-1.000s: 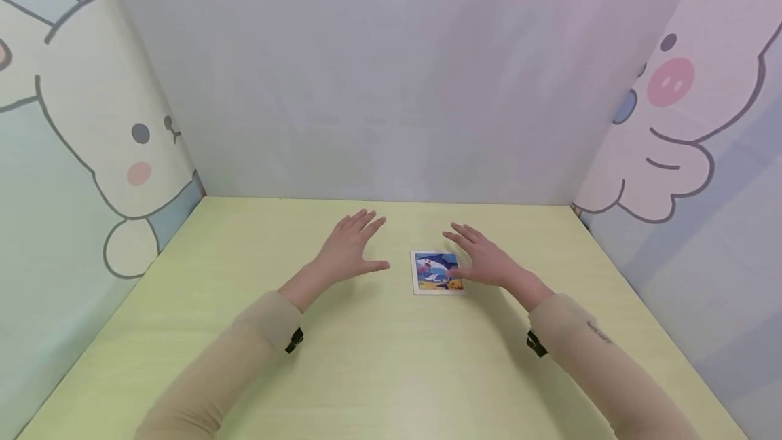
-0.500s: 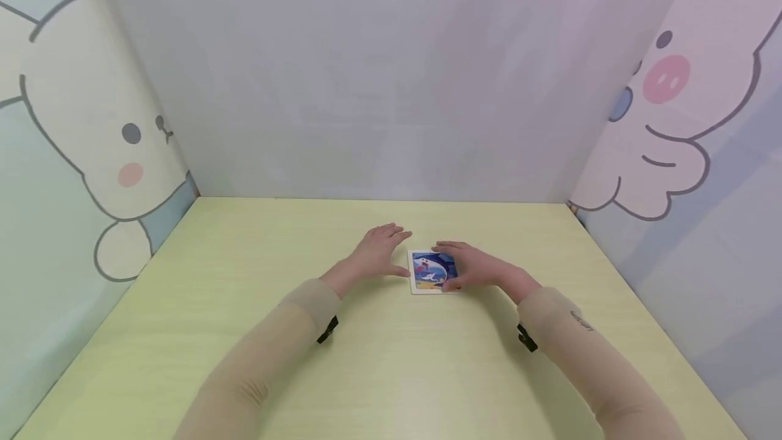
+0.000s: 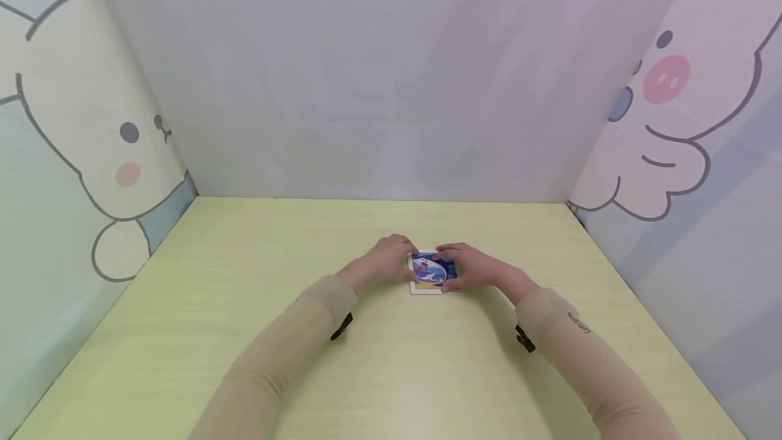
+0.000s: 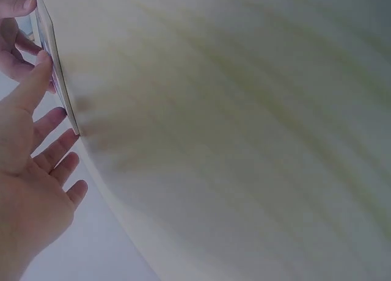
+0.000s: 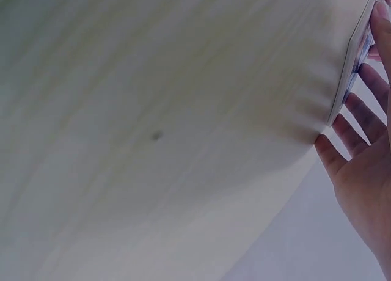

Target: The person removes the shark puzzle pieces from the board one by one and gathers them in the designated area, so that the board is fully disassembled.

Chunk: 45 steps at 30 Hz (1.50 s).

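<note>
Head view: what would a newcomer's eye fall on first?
Probably the big cartoon figures: a rabbit on the left wall and a pig on the right wall. Next, the small colourful square picture on the pale table, with the left hand and right hand at opposite sides.

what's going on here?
A person in beige sleeves has both bare hands at a thin square picture panel with a white border and a blue sea-animal print. It appears to lie flat on a pale yellow-green table. The left hand is at the panel's left side and the right hand at its right, fingers spread and reaching over its edges. No firm grip is evident.
</note>
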Available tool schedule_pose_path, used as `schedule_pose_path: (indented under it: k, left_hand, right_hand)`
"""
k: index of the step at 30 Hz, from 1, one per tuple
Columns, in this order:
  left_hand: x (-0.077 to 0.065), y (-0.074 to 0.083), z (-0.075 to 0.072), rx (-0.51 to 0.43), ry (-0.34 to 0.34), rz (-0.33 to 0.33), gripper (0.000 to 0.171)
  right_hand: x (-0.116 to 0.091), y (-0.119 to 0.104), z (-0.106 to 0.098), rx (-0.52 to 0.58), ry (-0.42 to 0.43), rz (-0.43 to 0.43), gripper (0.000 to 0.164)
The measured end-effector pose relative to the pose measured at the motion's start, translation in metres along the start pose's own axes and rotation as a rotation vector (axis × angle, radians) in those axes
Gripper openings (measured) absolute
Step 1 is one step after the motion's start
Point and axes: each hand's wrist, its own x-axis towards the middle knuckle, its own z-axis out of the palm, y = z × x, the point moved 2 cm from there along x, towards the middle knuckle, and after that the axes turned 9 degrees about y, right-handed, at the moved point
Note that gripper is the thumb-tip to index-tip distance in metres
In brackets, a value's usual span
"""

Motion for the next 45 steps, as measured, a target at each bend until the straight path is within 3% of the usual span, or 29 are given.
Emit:
schedule_pose_path:
  k: [11, 17, 21, 28, 37, 45]
  left_hand:
    - [0.018, -0.007, 0.005, -0.072, 0.013, -0.068, 0.038]
    - [0.023, -0.006, 0.007, -0.144, 0.022, -0.154, 0.03]
    - [0.024, -0.005, 0.008, -0.152, 0.024, -0.179, 0.029]
    - [0.023, -0.006, 0.008, -0.138, 0.022, -0.178, 0.029]
    - [0.024, -0.008, 0.008, -0.195, 0.053, -0.177, 0.027]
    - [0.024, -0.016, 0.002, -0.381, 0.13, -0.129, 0.005]
  right_hand:
    - [0.002, 0.002, 0.001, 0.034, -0.017, 0.054, 0.065]
    - [0.009, 0.001, 0.005, -0.009, 0.05, 0.072, 0.045]
    - [0.012, -0.001, 0.008, -0.038, 0.092, 0.108, 0.04]
    - [0.011, -0.005, 0.012, -0.058, 0.094, 0.143, 0.047]
    - [0.012, -0.005, 0.012, -0.062, 0.098, 0.159, 0.048]
    - [0.011, -0.006, 0.013, -0.081, 0.098, 0.145, 0.049]
